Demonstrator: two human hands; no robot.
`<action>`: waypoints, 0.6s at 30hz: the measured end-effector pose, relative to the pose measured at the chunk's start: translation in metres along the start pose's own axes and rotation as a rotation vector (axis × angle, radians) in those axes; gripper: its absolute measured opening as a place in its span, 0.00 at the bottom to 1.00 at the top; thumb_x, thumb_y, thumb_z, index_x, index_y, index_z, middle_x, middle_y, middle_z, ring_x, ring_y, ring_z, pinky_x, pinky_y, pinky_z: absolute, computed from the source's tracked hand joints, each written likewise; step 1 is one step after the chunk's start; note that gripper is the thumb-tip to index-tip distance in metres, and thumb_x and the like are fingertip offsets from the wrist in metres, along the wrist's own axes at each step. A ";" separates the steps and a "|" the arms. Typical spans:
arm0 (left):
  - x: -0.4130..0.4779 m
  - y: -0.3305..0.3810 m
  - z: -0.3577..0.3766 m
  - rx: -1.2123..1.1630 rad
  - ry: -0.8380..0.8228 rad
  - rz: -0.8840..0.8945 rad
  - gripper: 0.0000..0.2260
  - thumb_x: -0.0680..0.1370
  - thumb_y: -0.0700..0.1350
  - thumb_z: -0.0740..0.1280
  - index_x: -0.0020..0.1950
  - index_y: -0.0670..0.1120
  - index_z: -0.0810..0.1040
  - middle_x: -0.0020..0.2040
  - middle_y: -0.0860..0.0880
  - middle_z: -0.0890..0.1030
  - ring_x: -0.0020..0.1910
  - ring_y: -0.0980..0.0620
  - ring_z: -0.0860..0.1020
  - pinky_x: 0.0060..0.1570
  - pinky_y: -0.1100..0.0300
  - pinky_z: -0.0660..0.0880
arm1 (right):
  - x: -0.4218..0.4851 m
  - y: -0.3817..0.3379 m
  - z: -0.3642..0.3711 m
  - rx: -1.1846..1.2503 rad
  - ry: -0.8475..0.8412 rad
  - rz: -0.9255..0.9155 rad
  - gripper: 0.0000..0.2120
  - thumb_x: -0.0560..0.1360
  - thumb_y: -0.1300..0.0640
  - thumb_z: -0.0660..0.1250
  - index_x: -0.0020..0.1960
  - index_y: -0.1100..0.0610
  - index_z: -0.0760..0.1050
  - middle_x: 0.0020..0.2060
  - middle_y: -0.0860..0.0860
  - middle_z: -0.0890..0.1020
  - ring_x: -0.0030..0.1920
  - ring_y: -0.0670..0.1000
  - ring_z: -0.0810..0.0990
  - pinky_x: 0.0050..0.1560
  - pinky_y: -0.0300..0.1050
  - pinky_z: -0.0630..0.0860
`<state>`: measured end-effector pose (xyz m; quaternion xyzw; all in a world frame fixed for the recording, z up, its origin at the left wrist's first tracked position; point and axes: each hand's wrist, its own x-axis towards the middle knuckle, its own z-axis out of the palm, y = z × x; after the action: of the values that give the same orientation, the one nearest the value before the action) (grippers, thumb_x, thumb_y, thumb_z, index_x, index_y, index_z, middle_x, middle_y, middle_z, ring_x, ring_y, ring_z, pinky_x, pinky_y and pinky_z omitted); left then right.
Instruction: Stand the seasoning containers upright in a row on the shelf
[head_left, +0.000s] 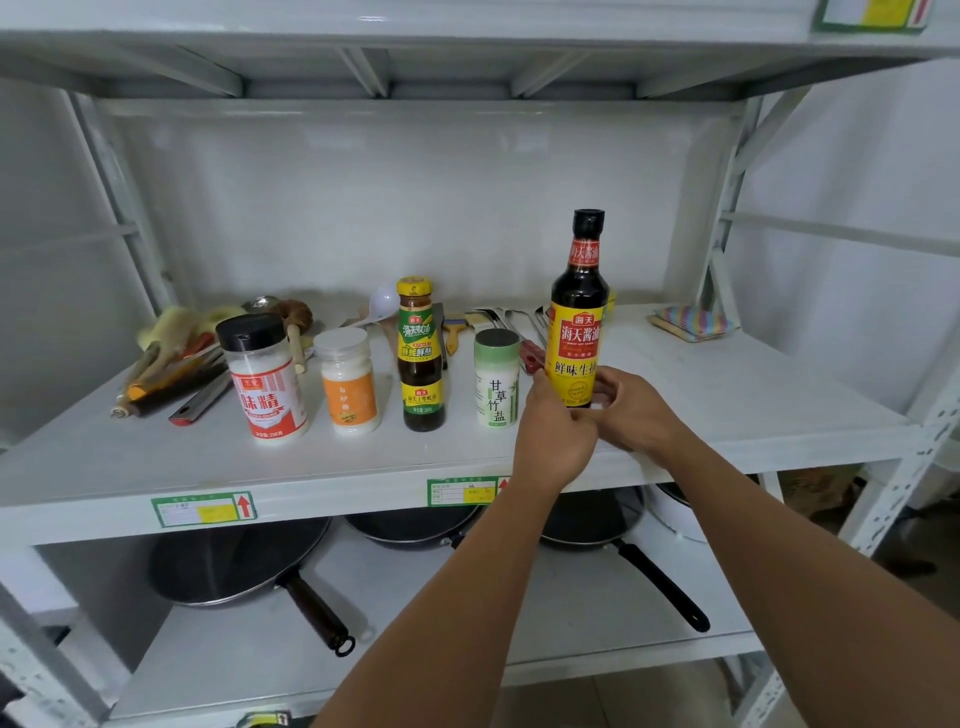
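Observation:
Several seasoning containers stand upright in a row on the white shelf (156, 457). From the left: a black-capped jar with a red label (262, 376), a white-lidded jar with an orange label (347, 382), a dark sauce bottle with a yellow cap (420, 358), a green salt shaker (496, 382), and a tall soy sauce bottle (579, 312). My left hand (553, 434) and my right hand (631, 413) both grip the base of the soy sauce bottle, which stands at the row's right end.
Brushes, a ladle and other utensils (176, 358) lie along the back of the shelf. A striped cloth (693, 322) sits at the back right. Black pans (239, 566) rest on the lower shelf. Green label stickers (205, 509) mark the shelf's front edge.

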<state>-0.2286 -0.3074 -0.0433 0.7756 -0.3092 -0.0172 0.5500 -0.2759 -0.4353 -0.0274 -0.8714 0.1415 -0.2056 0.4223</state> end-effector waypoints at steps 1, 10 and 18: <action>-0.001 0.000 -0.001 -0.002 -0.007 -0.001 0.25 0.75 0.39 0.65 0.72 0.49 0.67 0.62 0.49 0.77 0.58 0.51 0.78 0.51 0.61 0.72 | 0.001 0.001 0.000 -0.009 0.003 0.001 0.34 0.67 0.48 0.82 0.71 0.49 0.78 0.62 0.47 0.85 0.61 0.47 0.83 0.69 0.54 0.77; -0.006 0.007 -0.004 0.029 -0.048 -0.036 0.27 0.75 0.40 0.64 0.74 0.47 0.65 0.65 0.47 0.76 0.61 0.48 0.77 0.55 0.57 0.74 | 0.005 0.003 0.002 -0.107 0.004 0.007 0.33 0.70 0.50 0.81 0.72 0.51 0.76 0.64 0.48 0.84 0.62 0.48 0.83 0.69 0.54 0.77; -0.047 0.027 -0.053 0.136 -0.247 -0.068 0.30 0.82 0.42 0.65 0.82 0.44 0.57 0.79 0.45 0.66 0.76 0.45 0.67 0.67 0.60 0.64 | -0.024 -0.017 -0.006 -0.316 -0.093 0.113 0.44 0.71 0.47 0.80 0.81 0.54 0.64 0.76 0.53 0.73 0.73 0.55 0.74 0.72 0.53 0.72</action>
<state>-0.2594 -0.2452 -0.0136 0.8131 -0.3487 -0.1102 0.4529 -0.2987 -0.4186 -0.0166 -0.9261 0.2012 -0.1160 0.2973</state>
